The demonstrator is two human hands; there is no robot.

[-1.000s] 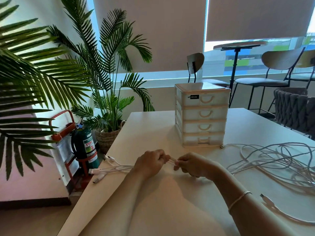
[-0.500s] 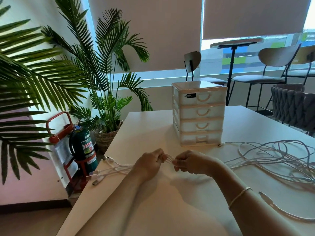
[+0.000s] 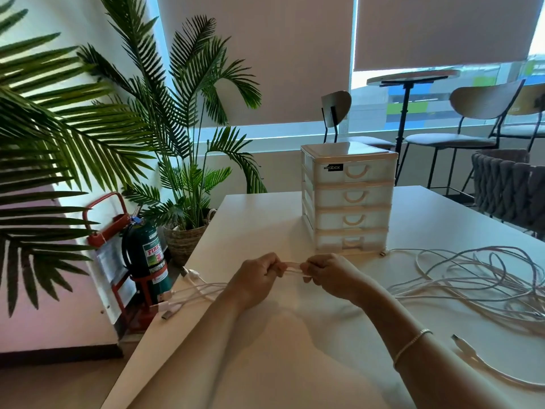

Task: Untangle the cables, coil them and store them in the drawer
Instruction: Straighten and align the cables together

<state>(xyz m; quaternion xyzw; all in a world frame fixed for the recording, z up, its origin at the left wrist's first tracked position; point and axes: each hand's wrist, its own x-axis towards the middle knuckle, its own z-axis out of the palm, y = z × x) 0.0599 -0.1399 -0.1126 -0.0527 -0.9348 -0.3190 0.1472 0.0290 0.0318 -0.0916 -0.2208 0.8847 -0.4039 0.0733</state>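
Note:
Both hands meet over the white table (image 3: 265, 225), in front of the drawer unit. My left hand (image 3: 256, 278) and my right hand (image 3: 330, 276) each grip a bundle of white cables (image 3: 292, 268) stretched between them. The bundle's plug ends (image 3: 174, 299) fan out past the table's left edge. A loose tangle of white cables (image 3: 472, 281) lies on the table to the right. A white four-drawer unit (image 3: 349, 199) stands behind the hands, all drawers closed.
One cable end with a plug (image 3: 460, 343) lies near my right forearm. Left of the table stand a fire extinguisher (image 3: 147, 255) and potted palms (image 3: 182, 172). Chairs (image 3: 472, 122) and a woven seat (image 3: 510, 187) stand behind the table on the right.
Both hands hold the cable bundle throughout and have stayed close together. The view has shifted slightly.

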